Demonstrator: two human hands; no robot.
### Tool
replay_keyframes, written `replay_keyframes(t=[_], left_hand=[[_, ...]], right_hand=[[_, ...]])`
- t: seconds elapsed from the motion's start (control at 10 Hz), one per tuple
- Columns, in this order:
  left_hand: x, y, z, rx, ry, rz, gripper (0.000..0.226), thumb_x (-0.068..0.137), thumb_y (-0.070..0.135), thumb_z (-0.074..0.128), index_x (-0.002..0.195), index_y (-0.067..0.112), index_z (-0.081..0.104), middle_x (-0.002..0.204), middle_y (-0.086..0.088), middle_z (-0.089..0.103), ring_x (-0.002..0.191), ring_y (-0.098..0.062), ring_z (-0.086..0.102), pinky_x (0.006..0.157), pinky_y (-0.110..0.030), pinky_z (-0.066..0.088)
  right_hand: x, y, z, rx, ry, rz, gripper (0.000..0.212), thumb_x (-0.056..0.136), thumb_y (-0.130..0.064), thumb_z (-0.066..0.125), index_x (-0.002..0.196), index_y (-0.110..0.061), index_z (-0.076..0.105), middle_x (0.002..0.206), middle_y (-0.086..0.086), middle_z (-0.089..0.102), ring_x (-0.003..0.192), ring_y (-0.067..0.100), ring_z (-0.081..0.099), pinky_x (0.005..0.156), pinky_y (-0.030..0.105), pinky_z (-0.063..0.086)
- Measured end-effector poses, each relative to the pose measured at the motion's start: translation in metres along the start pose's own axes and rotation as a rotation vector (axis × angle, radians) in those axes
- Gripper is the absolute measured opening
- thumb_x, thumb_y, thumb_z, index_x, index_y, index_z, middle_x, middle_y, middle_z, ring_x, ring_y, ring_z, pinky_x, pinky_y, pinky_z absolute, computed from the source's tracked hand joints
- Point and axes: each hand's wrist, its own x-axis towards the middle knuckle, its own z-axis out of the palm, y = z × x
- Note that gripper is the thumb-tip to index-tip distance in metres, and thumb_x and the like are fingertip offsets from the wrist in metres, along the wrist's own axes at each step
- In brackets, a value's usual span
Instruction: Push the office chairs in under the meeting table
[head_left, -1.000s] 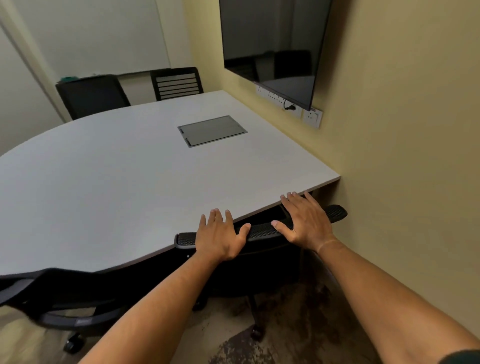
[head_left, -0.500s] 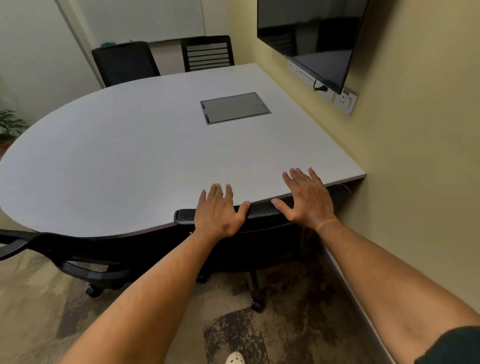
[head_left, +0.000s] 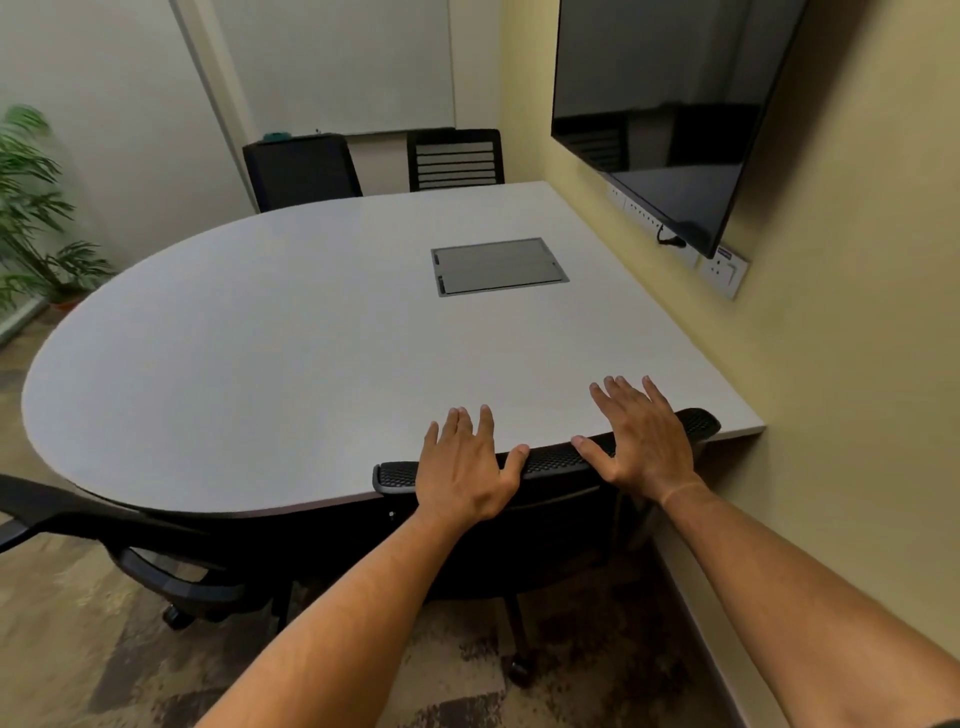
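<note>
A black mesh office chair (head_left: 550, 460) stands tucked against the near edge of the grey meeting table (head_left: 291, 353), and its top rail touches the tabletop rim. My left hand (head_left: 465, 465) lies flat on the left part of that rail. My right hand (head_left: 641, 436) lies flat on the right part. On both hands the fingers are spread out over the table and the thumbs rest on the rail. A second black chair (head_left: 156, 551) sits at the lower left, partly under the table's curved edge.
Two more black chairs (head_left: 301, 171) (head_left: 454, 158) stand at the far side. A wall screen (head_left: 660, 104) and socket strip (head_left: 724, 270) line the yellow wall close on the right. A potted plant (head_left: 31, 208) stands far left. A cable hatch (head_left: 498, 266) is set in the tabletop.
The chair has slid further under the table with both hands on its rail. The view has pulled back and swung left, showing more floor and the plant.
</note>
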Motion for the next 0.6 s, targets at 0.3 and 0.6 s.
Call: replay_keyframes(t=[0.3, 0.6], left_hand=[[0.003, 0.009, -0.002, 0.069, 0.021, -0.064, 0.089, 0.085, 0.073, 0.007, 0.154, 0.017, 0.018, 0.158, -0.017, 0.026, 0.149, -0.025, 0.015, 0.122, -0.041, 0.007], [-0.017, 0.031, -0.016, 0.027, 0.099, -0.195, 0.094, 0.080, 0.074, 0.003, 0.154, 0.018, -0.006, 0.161, -0.021, 0.001, 0.150, -0.029, -0.006, 0.120, -0.040, -0.006]], right_hand=[[0.005, 0.013, 0.000, 0.077, 0.027, -0.096, 0.082, 0.086, -0.067, 0.033, 0.142, -0.009, 0.044, 0.146, 0.018, 0.045, 0.139, 0.028, 0.037, 0.119, 0.048, 0.018], [0.012, 0.024, -0.019, 0.139, 0.029, -0.173, 0.096, 0.084, -0.072, 0.030, 0.153, -0.008, 0.012, 0.158, 0.021, 0.017, 0.147, 0.033, 0.015, 0.120, 0.047, 0.011]])
